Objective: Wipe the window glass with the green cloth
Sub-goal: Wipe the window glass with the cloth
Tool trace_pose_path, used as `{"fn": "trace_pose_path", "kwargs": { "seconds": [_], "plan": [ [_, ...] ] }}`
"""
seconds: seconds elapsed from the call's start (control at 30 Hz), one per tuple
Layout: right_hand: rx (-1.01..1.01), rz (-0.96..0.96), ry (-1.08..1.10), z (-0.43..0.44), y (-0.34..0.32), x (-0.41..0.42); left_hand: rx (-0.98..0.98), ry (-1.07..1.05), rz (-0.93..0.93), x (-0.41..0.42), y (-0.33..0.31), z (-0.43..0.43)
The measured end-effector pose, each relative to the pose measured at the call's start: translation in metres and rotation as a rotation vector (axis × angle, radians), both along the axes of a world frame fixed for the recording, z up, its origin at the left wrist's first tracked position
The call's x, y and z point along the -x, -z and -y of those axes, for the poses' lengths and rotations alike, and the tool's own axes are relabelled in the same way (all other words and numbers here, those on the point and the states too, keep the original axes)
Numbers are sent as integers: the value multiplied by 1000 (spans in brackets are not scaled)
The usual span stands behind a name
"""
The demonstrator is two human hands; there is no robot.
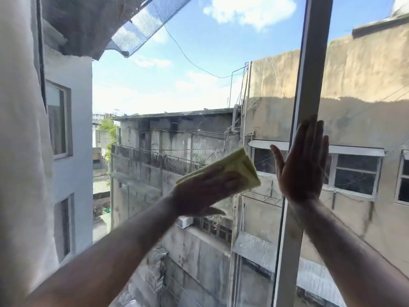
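- Glass (177,96): large pane, filling the view left of the upright frame (307,85). Landmark for all below: that frame.
- Frame: runs top to bottom, leaning slightly; a second pane lies to its right. A curtain (20,151) hangs well to its left.
- Right hand (302,167): open and flat, fingers spread and pointing up, lying across the frame at mid-height. It holds nothing; judged to be bracing.
- Left hand (203,191): just left of the frame and a little lower, palm pressed flat toward the glass. The grip is a flat press on the cloth rather than a closed fist.
- Cloth (234,167): green, folded, under the left hand's fingers, its long axis slanting up toward the frame; free corner near the frame, not touching.
- Judgement: unwiped glass lies mostly up and left, away from the frame; the left hand serves it.
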State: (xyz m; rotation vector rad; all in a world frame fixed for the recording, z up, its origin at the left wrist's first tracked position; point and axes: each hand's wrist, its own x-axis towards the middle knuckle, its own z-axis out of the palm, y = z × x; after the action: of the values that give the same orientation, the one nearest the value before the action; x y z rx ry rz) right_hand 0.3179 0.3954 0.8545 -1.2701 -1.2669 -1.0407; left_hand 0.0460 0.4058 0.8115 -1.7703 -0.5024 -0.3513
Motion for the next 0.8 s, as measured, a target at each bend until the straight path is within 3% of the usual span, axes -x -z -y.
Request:
{"fn": "trace_pose_path", "kwargs": {
  "seconds": [0.07,0.13,0.2,0.33,0.4,0.47,0.63,0.7,0.8],
  "plan": [
    [3,1,-7,0,0,-1,-55,-53,-146,52,35,0],
    [7,-2,-9,0,0,0,-56,-76,21,105,48,2],
    [8,-2,-1,-1,0,2,-50,-127,294,135,39,0],
    [7,-6,7,1,0,4,-11,-49,1104,95,-53,-6],
    [1,-8,17,1,1,2,3,-1,1264,46,-104,-6],
    [9,-2,27,1,1,0,-1,4,1126,-7,-124,-5],
    [6,-3,13,-1,1,-1,30,72,184,-68,-30,-3],
    [10,-9,16,0,1,0,30,50,17,-38,21,-3],
    [6,-11,-1,1,1,1,-16,-30,-59,34,69,-6]
  ]
}}
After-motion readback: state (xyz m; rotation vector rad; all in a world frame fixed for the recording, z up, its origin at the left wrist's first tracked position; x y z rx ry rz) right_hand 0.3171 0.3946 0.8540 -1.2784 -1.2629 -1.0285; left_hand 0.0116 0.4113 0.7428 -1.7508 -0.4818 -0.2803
